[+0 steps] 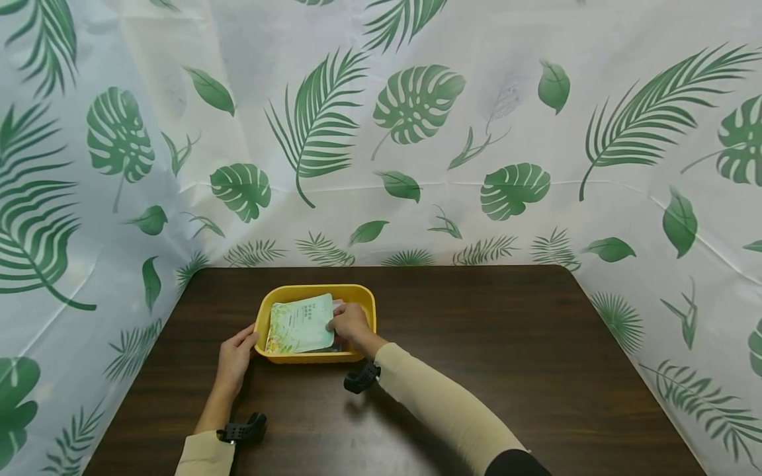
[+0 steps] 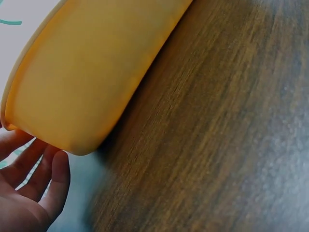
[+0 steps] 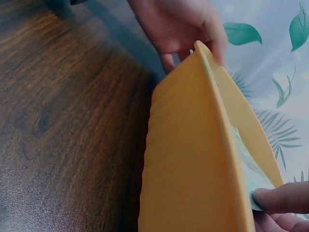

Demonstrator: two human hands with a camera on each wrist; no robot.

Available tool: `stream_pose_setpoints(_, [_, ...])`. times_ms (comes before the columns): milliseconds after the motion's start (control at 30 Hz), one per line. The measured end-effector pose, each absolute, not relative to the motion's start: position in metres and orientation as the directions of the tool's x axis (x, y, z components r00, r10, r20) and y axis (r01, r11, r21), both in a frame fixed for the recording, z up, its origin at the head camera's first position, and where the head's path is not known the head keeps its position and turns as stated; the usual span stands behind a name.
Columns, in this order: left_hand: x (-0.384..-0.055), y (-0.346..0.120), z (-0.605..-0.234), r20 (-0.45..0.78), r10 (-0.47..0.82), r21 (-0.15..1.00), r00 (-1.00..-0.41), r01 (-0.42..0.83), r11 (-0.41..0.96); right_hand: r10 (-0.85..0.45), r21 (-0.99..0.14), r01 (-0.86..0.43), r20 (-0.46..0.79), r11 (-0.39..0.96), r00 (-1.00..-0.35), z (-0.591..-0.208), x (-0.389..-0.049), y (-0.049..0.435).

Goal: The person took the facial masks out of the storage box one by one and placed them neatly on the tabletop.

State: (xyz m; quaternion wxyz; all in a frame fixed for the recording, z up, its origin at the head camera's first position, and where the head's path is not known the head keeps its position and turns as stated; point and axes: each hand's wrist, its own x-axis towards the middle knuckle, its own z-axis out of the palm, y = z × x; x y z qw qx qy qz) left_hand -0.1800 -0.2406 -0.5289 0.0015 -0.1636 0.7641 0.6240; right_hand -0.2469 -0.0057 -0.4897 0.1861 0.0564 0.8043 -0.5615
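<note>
Nearest are two beige sleeves (image 1: 443, 400), with a black wrist device (image 1: 362, 379) on each wrist, over a dark wood-grain table (image 1: 536, 370). Beyond them, the left hand (image 1: 234, 360) holds the left end of a yellow basket (image 1: 315, 358), its fingers against the outer wall and at the rim. The right hand (image 1: 352, 325) reaches over the near rim into the basket's right part, pinching the right edge of a pale green packet (image 1: 300, 324) between thumb and fingers. The packet, printed with leaves and small lettering, lies inside the basket, filling much of its left and middle. Something pink (image 1: 338, 304) shows behind its right edge, mostly hidden. The basket stands toward the table's far left; behind rises a white sheet (image 1: 417, 218) printed with green leaves.
</note>
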Motion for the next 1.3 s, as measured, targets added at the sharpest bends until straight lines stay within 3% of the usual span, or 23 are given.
stream_pose_setpoints(333, [-0.179, -0.242, -0.529, -0.197, -0.272, 0.953, -0.942, -0.249, 0.170, -0.035, -0.910, 0.330, -0.349, 0.251, -0.936, -0.489, -0.247, -0.008])
stream_pose_setpoints(1033, [-0.178, -0.235, -0.528, -0.199, -0.288, 0.961, -0.937, -0.244, 0.130, -0.122, -0.949, 0.273, -0.293, 0.156, -0.948, -0.477, -0.252, 0.020])
stream_pose_setpoints(1300, [-0.177, -0.234, -0.528, -0.184, -0.279, 0.962, -0.942, -0.232, 0.147, -0.120, -0.947, 0.305, -0.315, 0.097, -0.941, -0.471, -0.253, 0.034])
